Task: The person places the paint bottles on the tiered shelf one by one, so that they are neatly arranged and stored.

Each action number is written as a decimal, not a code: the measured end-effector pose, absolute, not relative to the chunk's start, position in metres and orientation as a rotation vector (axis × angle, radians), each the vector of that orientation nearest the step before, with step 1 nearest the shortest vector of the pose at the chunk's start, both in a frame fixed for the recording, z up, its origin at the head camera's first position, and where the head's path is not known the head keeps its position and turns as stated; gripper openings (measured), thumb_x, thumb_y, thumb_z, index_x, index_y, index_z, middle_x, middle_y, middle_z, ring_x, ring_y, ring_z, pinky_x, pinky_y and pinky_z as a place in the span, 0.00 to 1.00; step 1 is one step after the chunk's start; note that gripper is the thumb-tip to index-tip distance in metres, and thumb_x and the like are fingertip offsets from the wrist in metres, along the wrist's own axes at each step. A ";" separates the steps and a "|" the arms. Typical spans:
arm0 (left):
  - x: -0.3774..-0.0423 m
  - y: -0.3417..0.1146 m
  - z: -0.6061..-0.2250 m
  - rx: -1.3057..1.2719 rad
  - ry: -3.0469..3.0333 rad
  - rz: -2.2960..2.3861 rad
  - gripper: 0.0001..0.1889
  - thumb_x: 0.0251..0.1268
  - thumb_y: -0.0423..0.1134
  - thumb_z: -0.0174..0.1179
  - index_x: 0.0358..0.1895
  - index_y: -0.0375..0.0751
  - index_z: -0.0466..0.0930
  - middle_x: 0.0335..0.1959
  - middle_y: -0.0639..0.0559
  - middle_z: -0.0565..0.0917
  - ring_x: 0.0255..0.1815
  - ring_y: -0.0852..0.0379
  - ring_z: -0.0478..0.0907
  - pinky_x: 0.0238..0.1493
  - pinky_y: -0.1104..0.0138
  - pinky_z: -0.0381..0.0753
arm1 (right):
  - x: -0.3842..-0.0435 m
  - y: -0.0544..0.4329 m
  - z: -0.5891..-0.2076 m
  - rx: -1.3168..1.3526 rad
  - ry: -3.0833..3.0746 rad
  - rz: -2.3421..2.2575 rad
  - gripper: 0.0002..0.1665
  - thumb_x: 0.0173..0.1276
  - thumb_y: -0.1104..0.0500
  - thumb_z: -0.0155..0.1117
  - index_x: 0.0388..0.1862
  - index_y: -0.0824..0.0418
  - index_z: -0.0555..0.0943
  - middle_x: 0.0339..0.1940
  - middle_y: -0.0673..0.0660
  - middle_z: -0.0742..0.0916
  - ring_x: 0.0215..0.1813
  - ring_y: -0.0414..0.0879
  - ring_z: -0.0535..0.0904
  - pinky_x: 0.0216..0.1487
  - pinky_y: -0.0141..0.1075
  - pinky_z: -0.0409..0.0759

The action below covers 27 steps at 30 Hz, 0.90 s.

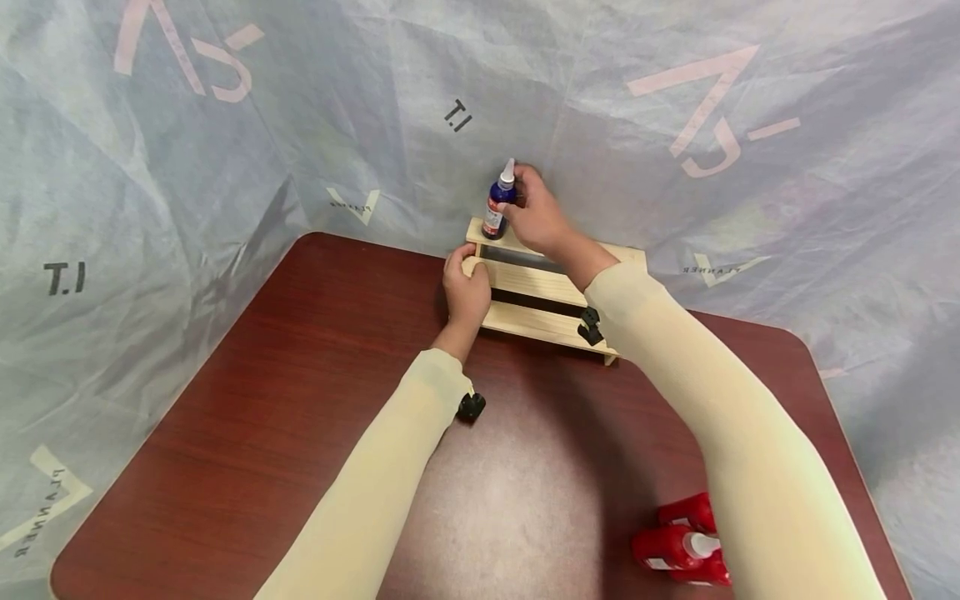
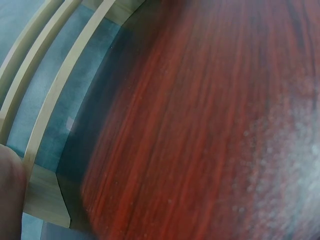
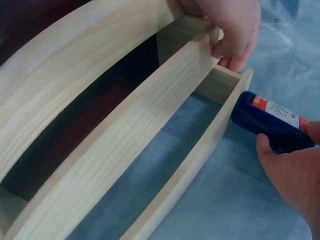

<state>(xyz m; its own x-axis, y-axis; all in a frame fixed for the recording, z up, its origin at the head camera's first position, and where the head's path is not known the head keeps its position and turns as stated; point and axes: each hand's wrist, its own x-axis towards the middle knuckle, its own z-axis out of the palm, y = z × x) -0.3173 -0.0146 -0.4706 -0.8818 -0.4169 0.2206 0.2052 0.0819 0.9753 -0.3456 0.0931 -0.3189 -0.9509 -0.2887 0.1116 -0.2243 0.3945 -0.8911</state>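
Observation:
A dark blue bottle (image 1: 495, 208) with a white pointed nozzle and a red-and-white label is upright at the left end of the top step of a wooden three-step rack (image 1: 536, 282). My right hand (image 1: 536, 218) holds the bottle from its right side, thumb in front and fingers behind. In the right wrist view the base of the bottle (image 3: 275, 120) is right at the top step's surface. My left hand (image 1: 467, 287) grips the left end of the rack at the middle step, its thumb (image 2: 11, 187) showing at the edge in the left wrist view.
Several red bottles (image 1: 675, 546), one with a white nozzle, stand at the table's near right, partly hidden by my right sleeve. The rack is at the far edge of the reddish-brown table (image 1: 322, 358). Grey printed sheeting (image 1: 405, 100) hangs behind and at both sides.

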 end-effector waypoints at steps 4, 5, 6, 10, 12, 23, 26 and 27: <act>-0.316 -0.016 -0.469 0.202 -1.928 -1.835 0.19 0.70 0.26 0.56 0.62 0.34 0.82 0.62 0.38 0.81 0.69 0.46 0.77 0.72 0.56 0.75 | -0.343 0.089 -0.317 -0.495 2.613 -1.470 0.29 0.83 0.67 0.47 0.79 0.62 0.56 0.80 0.68 0.71 0.81 0.59 0.68 0.84 0.51 0.64; -0.316 -0.017 -0.469 0.201 -1.930 -1.831 0.19 0.70 0.26 0.56 0.62 0.34 0.82 0.62 0.38 0.81 0.69 0.46 0.77 0.72 0.56 0.75 | -0.344 0.088 -0.317 -0.495 2.621 -1.434 0.30 0.84 0.66 0.46 0.80 0.61 0.55 0.81 0.67 0.70 0.82 0.59 0.67 0.84 0.50 0.63; -0.316 -0.017 -0.469 0.200 -1.933 -1.829 0.19 0.70 0.25 0.56 0.61 0.34 0.82 0.62 0.38 0.81 0.68 0.46 0.77 0.72 0.56 0.75 | -0.344 0.087 -0.317 -0.497 2.626 -1.406 0.30 0.85 0.65 0.45 0.81 0.60 0.54 0.81 0.67 0.70 0.83 0.59 0.66 0.85 0.50 0.63; -0.316 -0.019 -0.468 0.189 -1.930 -1.827 0.18 0.71 0.25 0.56 0.61 0.33 0.81 0.62 0.37 0.81 0.68 0.46 0.77 0.72 0.56 0.75 | -0.349 0.084 -0.317 -0.510 2.652 -1.373 0.31 0.85 0.65 0.43 0.83 0.61 0.53 0.80 0.68 0.70 0.83 0.58 0.65 0.85 0.48 0.61; -0.316 -0.019 -0.469 0.183 -1.923 -1.830 0.18 0.71 0.25 0.56 0.61 0.32 0.81 0.62 0.37 0.81 0.68 0.45 0.77 0.73 0.56 0.75 | -0.352 0.083 -0.317 -0.520 2.644 -1.387 0.32 0.85 0.66 0.42 0.83 0.63 0.53 0.80 0.69 0.70 0.83 0.58 0.64 0.85 0.47 0.61; -0.314 -0.016 -0.473 0.212 -1.914 -1.887 0.18 0.71 0.27 0.55 0.61 0.36 0.82 0.63 0.41 0.80 0.68 0.48 0.76 0.72 0.56 0.75 | -0.353 0.080 -0.323 -0.425 2.580 -1.405 0.36 0.86 0.65 0.40 0.87 0.57 0.46 0.85 0.67 0.64 0.85 0.58 0.60 0.82 0.54 0.66; -0.314 -0.017 -0.475 0.224 -1.915 -1.883 0.18 0.71 0.27 0.55 0.61 0.36 0.82 0.63 0.41 0.81 0.68 0.48 0.77 0.71 0.57 0.75 | -0.350 0.079 -0.329 -0.433 2.595 -1.395 0.40 0.85 0.66 0.40 0.89 0.55 0.42 0.87 0.65 0.61 0.87 0.56 0.57 0.85 0.51 0.62; -0.314 -0.017 -0.475 0.224 -1.916 -1.882 0.18 0.71 0.27 0.56 0.61 0.36 0.82 0.63 0.41 0.81 0.68 0.49 0.77 0.70 0.57 0.76 | -0.349 0.080 -0.331 -0.440 2.606 -1.388 0.40 0.85 0.66 0.40 0.89 0.56 0.40 0.87 0.66 0.60 0.87 0.56 0.57 0.86 0.49 0.60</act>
<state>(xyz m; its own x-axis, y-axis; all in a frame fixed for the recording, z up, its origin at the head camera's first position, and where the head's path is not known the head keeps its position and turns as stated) -0.3143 -0.0175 -0.4753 -0.8887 -0.4142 0.1967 0.1891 0.0596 0.9801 -0.3487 0.0795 -0.3311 -0.9446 -0.3282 0.0002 -0.1833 0.5273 -0.8297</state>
